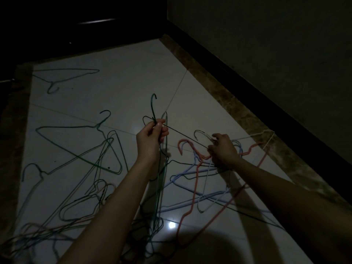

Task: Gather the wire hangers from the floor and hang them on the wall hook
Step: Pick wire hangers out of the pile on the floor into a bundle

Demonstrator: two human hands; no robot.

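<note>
My left hand point(151, 137) grips a bunch of green and dark wire hangers point(153, 105) just below their hooks, lifted above the white tiled floor point(118, 77). To its right, my right hand point(222, 148) holds the necks of a pink hanger point(183, 146), a pale blue hanger point(188, 173) and a white hanger point(267, 137) low over the floor. Several more hangers lie scattered on the tiles: a large green one point(76, 147), a teal one point(64, 77) at the far left, and a tangled pile point(62, 221) at the near left. No wall hook is in view.
The room is dim. A brown marble border point(219, 92) and a black skirting point(247, 77) run along the wall point(276, 35) on the right. Dark furniture point(85, 21) stands across the far end. A light glares off the near tiles point(172, 225).
</note>
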